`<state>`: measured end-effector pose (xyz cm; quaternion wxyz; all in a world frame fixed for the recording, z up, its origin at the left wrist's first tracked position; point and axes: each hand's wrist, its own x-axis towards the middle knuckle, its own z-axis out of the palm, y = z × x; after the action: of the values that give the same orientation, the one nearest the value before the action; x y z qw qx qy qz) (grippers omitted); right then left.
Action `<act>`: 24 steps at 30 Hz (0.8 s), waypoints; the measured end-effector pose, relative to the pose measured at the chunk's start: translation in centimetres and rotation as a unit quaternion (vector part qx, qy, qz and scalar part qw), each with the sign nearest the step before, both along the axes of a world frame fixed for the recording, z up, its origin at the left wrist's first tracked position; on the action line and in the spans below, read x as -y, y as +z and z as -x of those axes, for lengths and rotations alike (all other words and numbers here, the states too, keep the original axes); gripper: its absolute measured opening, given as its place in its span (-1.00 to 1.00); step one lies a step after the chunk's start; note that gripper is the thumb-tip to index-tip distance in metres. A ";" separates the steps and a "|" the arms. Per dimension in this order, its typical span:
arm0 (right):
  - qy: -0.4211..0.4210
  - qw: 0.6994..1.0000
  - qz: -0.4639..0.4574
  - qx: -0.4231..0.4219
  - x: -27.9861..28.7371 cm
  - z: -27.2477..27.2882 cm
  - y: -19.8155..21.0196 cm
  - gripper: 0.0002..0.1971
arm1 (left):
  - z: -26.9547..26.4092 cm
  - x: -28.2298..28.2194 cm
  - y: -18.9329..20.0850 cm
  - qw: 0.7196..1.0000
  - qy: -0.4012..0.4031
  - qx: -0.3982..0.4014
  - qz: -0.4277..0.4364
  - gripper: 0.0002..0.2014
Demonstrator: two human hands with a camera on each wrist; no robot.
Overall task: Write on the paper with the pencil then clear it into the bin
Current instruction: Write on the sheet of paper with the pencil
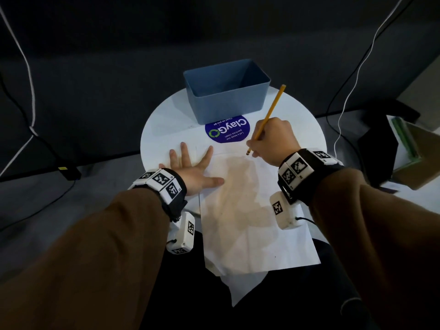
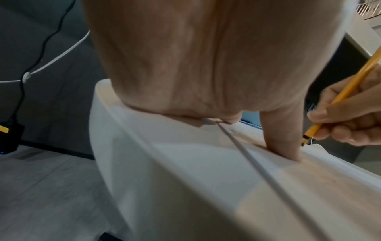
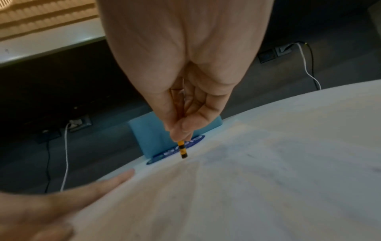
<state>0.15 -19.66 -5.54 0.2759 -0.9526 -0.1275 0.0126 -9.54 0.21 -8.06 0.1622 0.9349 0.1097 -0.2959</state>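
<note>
— Two hands are at work, so which one matters most for the writing?

— Both. The right hand (image 1: pixel 271 139) has its fingers curled round the yellow pencil (image 1: pixel 269 115) in a writing grip, shaft leaning up and away toward the blue bin (image 1: pixel 226 108). The lower end sits at the far edge of the paper (image 1: pixel 250 222), near the purple sticker (image 1: pixel 227 131).

— Is that end the lead?

— I doubt it. In the right wrist view the end near the sheet looks blunt with black and yellow bands, and I cannot tell whether it touches. If it is the capped end, I would flip the pencil before any stroke.

— And the left hand (image 1: pixel 190 165)?

— Flat, fingers spread and straight, gripping nothing; it presses down on the sheet's left edge and the round white table (image 1: pixel 162 129). That is a good anchor, because the near part of the paper hangs off the table's front edge and could slide or tilt.

— Any tips for the stroke itself?

— Keep pressure light, since the sheet already looks creased, and write over the part backed by the table, not the overhang. The bin stands empty at the table's far side, well placed for clearing afterwards.
</note>
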 end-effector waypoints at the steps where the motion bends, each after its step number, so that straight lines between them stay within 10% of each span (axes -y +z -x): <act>1: -0.002 1.000 0.009 -0.003 0.1 0.0 -0.3 -0.86 | 0.0 0.0 0.0 1.000 -0.001 0.000 0.000 -0.04; 24: -0.063 0.998 0.005 0.015 3.2 -0.6 1.5 -0.87 | -0.2 -0.2 -0.1 1.000 -0.001 -0.005 0.004 -0.05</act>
<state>0.74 -22.87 -3.99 0.2690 -0.9603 -0.0712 -0.0182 -9.30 0.37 -8.16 0.1647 0.9329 0.1082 -0.3016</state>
